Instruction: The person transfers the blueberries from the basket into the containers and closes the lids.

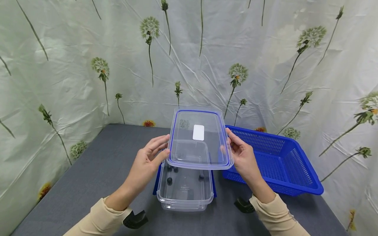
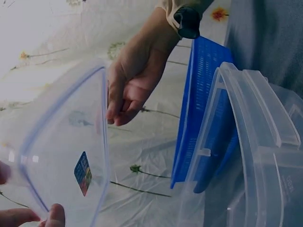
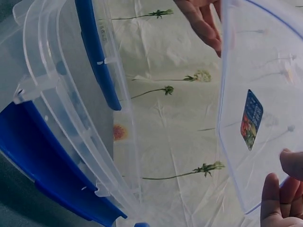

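Both hands hold a clear rectangular lid (image 1: pixel 214 134) with a blue seal, raised and tilted over a clear plastic container (image 1: pixel 189 200). My left hand (image 1: pixel 152 157) pinches the lid's left edge between thumb and fingers. At the right edge, my right hand (image 1: pixel 242 159) grips it likewise, some fingers showing through the plastic. A label (image 3: pixel 252 119) with a colourful print is stuck on the lid. Inside the container lie several small dark round things (image 1: pixel 169 181); the lid covers the far part. Blue latches (image 3: pixel 52 161) hang unfastened along the container's sides.
To the right of the container stands a blue perforated basket (image 1: pixel 295 164). Everything rests on a dark grey table (image 1: pixel 118 157), with a dandelion-patterned curtain (image 1: pixel 195 65) behind it. Black devices (image 1: pixel 135 220) are strapped to both wrists.
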